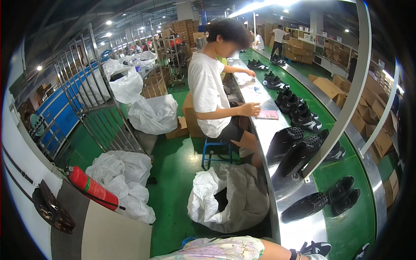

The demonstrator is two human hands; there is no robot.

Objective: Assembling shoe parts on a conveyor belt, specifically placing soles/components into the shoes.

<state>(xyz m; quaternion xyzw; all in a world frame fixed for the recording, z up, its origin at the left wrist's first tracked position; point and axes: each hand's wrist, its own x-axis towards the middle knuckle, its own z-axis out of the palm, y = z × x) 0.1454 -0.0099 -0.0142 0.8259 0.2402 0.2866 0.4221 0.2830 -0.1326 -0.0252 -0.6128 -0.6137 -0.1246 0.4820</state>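
My left arm, in a floral sleeve, reaches right along the bottom edge, with a dark band at the wrist. My left hand (317,257) seems to wear something white; only a sliver shows, and its fingers are cut off by the frame edge. Right beside it is a black sports shoe (320,248) with white trim; whether the hand grips it is hidden. Another dark shoe (362,251) lies farther right on the green belt. My right hand is out of view. Ahead on the metal ledge lies a black, perforated, shoe-shaped piece (305,207).
A pair of black shoes (343,195) and rows of others stand on the green conveyor (323,173). A white post (342,130) rises from the ledge. A co-worker (210,86) sits on a blue stool (216,152). Before them stands an open white sack (242,195). A fire extinguisher (93,187) is at left.
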